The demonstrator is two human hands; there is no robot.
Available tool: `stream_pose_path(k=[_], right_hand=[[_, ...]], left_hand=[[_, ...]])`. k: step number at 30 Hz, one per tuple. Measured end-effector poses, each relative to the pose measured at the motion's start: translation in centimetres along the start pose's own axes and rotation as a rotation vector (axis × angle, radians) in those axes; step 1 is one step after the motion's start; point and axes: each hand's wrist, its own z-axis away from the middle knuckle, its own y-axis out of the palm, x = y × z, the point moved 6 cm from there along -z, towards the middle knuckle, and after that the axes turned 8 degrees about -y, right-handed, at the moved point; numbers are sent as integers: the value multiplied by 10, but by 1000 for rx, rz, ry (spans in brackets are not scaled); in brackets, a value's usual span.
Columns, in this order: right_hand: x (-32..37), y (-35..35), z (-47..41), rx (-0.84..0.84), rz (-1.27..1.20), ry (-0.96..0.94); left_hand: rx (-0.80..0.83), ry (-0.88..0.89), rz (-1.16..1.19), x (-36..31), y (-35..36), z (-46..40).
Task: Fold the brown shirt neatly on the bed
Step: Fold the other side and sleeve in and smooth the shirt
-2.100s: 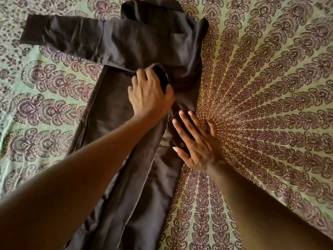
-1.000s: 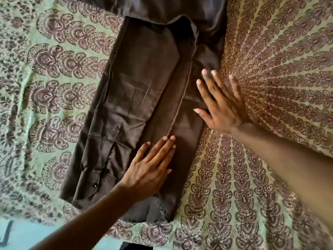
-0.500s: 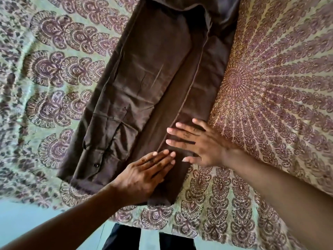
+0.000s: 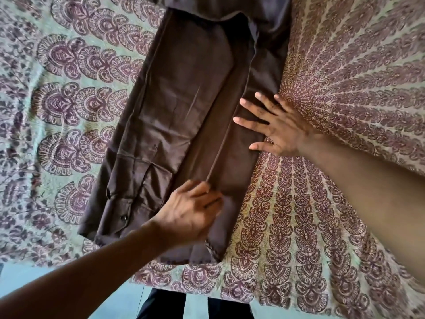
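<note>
The brown shirt [image 4: 184, 116] lies lengthwise on the bed, its right side folded over the middle so a long seam edge runs down the centre. Its hem and buttons are at the near end; the collar end runs out of frame at the top. My left hand [image 4: 190, 212] rests on the lower part near the hem, fingers curled around the end of the folded edge. My right hand [image 4: 273, 127] lies flat with fingers spread on the shirt's right strip, its palm over the shirt's right border.
A green and maroon patterned bedsheet [image 4: 345, 88] covers the bed. The bed's near edge [image 4: 230, 293] runs along the bottom, with pale blue floor [image 4: 69, 295] and my dark trouser legs [image 4: 165, 307] below it.
My left hand went from flat to curled at the folded edge near the hem. My right hand slid up along the shirt's right side. The view shifted slightly.
</note>
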Motion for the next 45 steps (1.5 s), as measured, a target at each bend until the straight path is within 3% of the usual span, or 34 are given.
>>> stream_pose_path(k=[2,5,11,20,27,32,40,45], right_hand=[[-1,2,0,8,-18,11],[-2,7,0,-10,-34,-5],[-27,6,-3,-35,-50,-13],[-137,-11,-37,-61,-112,125],[-142,-5,-40,-83,-83,89],[-158,-4,-39,-102,-70,-8],[-188,-5,-47,-163,-75,63],[-190,-6,-43,-188,-59,60]], left_hand=[[-60,-92,-23,15,-4,-37],[44,-252,-99,37,11,-82],[135,-291,-152,47,31,-92],[182,-288,-204,47,31,-96],[-62,-283,-197,68,1,-191],[66,-340,-211,92,20,-231],[47,-339,-150,92,16,-230],[-268,-304,-82,104,-33,-277]])
